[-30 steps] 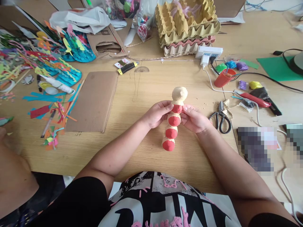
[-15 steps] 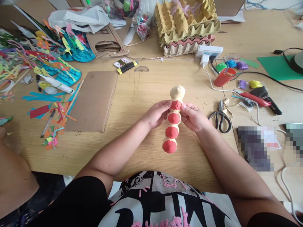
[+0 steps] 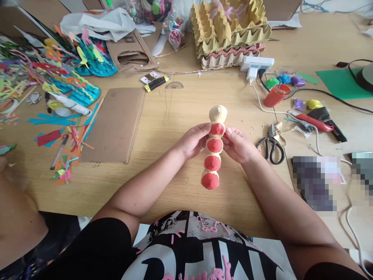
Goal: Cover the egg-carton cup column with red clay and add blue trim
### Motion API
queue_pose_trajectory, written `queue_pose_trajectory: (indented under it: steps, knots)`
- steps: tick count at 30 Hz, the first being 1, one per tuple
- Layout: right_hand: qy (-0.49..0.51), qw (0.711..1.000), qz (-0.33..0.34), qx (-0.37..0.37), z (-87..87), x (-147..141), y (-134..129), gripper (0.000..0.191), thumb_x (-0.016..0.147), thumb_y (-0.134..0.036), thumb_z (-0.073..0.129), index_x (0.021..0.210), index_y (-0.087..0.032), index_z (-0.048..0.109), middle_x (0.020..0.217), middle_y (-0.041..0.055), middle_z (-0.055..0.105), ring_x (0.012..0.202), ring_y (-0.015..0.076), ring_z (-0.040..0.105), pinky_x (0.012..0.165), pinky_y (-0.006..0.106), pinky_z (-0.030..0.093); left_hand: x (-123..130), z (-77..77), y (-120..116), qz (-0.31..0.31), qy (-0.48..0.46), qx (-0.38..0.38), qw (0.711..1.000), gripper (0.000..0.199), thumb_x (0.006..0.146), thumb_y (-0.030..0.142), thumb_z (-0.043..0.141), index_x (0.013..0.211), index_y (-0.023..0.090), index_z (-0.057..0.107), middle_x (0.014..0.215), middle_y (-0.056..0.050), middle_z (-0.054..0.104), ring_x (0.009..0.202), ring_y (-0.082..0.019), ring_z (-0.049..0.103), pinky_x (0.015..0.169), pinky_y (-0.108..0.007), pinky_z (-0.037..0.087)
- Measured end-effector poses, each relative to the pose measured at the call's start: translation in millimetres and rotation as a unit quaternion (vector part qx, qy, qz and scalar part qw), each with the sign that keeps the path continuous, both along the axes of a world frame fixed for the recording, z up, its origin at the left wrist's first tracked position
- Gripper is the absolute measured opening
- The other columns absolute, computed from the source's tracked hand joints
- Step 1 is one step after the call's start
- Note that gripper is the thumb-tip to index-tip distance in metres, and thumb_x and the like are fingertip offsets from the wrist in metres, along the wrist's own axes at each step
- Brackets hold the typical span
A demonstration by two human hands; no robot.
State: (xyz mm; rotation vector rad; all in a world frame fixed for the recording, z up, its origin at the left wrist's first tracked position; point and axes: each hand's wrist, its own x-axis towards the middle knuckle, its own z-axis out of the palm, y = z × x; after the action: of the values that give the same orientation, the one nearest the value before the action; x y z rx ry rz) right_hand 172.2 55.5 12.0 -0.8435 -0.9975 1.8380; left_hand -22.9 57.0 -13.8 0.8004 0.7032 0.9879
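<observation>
A strip of egg-carton cups [image 3: 217, 114] is held over the table, running away from me. Its far cup is bare and cream-coloured, while each nearer one carries a red, clay-like cover [image 3: 214, 146]. On the left edge, my left hand [image 3: 194, 140] is closed, thumb on top near the second cup from the far end. My right hand [image 3: 240, 144] grips the opposite edge at that same cup, its thumb beside a bit of red. The fingers under the strip are mostly hidden.
Scissors [image 3: 273, 146] lie right of my right hand. A cardboard sheet [image 3: 112, 124] and paper scraps [image 3: 64, 171] are on the left. Egg trays [image 3: 230, 39] are stacked behind, near a power strip [image 3: 258, 63] and red cup [image 3: 275, 95]. Someone's arm [image 3: 17, 221] is at left.
The strip has tilted slightly, its near end shifting a little to the right. My right thumb has lifted off the red cover toward the strip's edge. My left hand has stayed in place.
</observation>
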Motion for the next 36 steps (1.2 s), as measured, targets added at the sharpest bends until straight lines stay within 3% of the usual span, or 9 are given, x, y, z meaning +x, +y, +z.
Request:
queue_pose_trajectory:
  steps: [5,9,18,24,30,36]
  knots:
    - [-0.039,0.998,-0.04,0.005,1.2,-3,0,0.068,0.059,-0.069,0.113,0.076,-0.021,0.069,0.065,-0.0078,0.043,0.061,0.0093,0.031,0.057,0.028,0.027,4,1.4,-1,0.017,-0.013,-0.007,1.0,0.053,0.085,0.068,0.099,0.104,0.021,0.086,0.085,-0.002,0.076,0.07,-0.014,0.063,0.065,-0.028,0.048]
    - [-0.063,0.996,-0.057,0.015,0.2,-1,1,0.071,0.059,-0.073,0.112,0.07,-0.021,0.067,0.063,-0.007,0.046,0.06,0.0087,0.031,0.056,0.028,0.025,4,4.3,0,0.019,-0.014,-0.013,1.0,0.056,0.083,0.068,0.1,0.104,0.018,0.085,0.093,-0.004,0.08,0.076,-0.013,0.068,0.067,-0.025,0.052]
    - [-0.047,0.999,-0.01,0.023,-3.7,7,6,0.062,0.061,-0.066,0.115,0.084,-0.021,0.079,0.074,-0.0029,0.063,0.066,0.0108,0.048,0.062,0.027,0.043,1,7.0,0,-0.014,-0.027,-0.027,0.999,0.056,0.078,0.065,0.105,0.099,0.018,0.082,0.087,-0.003,0.079,0.072,-0.014,0.071,0.063,-0.024,0.054]
    - [-0.006,1.0,0.007,-0.006,-7.2,10,7,0.061,0.066,-0.066,0.112,0.082,-0.021,0.075,0.064,-0.0098,0.036,0.06,0.0092,0.026,0.055,0.025,0.028,-1,5.9,0,-0.022,-0.048,-0.029,0.998,0.056,0.081,0.066,0.102,0.099,0.018,0.082,0.093,-0.006,0.082,0.081,-0.017,0.076,0.066,-0.025,0.057]
    - [-0.008,0.999,0.026,-0.017,-5.2,11,6,0.066,0.064,-0.07,0.111,0.073,-0.022,0.066,0.065,-0.0085,0.036,0.062,0.0099,0.026,0.056,0.026,0.027,-1,8.3,-1,-0.04,-0.031,-0.027,0.998,0.058,0.074,0.061,0.109,0.099,0.018,0.08,0.089,-0.004,0.082,0.075,-0.016,0.076,0.067,-0.027,0.057]
    - [-0.019,0.999,0.036,-0.012,-3.6,10,4,0.068,0.067,-0.07,0.11,0.075,-0.024,0.06,0.068,-0.0078,0.036,0.063,0.0115,0.026,0.057,0.028,0.027,1,10.5,-5,-0.035,-0.025,-0.023,0.999,0.059,0.076,0.063,0.107,0.098,0.017,0.078,0.089,-0.004,0.082,0.075,-0.017,0.076,0.067,-0.028,0.057]
